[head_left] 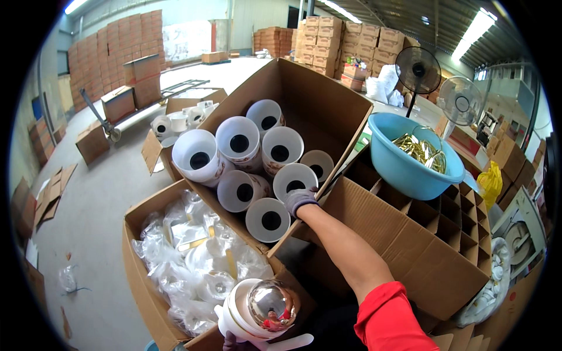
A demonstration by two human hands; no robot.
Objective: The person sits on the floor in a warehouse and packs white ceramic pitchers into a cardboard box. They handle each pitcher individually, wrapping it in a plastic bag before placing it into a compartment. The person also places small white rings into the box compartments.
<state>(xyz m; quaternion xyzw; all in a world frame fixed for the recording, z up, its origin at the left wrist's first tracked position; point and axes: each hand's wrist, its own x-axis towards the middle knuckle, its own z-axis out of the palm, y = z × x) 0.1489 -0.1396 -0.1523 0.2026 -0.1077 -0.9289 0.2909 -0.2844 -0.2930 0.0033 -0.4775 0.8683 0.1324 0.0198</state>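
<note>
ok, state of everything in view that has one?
Right hand: gloved, fingers over a white tub's rim
Left hand: gloved, mostly out of frame, holding white pot
White pot: silver flask sticking out
Tub box: open, holding several tubs
Plastic-wrap box: open, filled
Divided box: open
Blue basin: on divided box, holding gold strips
Black fan: upright, spinning unclear
Ceiling light: lit

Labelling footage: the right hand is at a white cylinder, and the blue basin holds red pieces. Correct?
Only the colour is wrong: the head view shows the right hand at a white cylinder, and the blue basin holding gold-coloured pieces.
</note>
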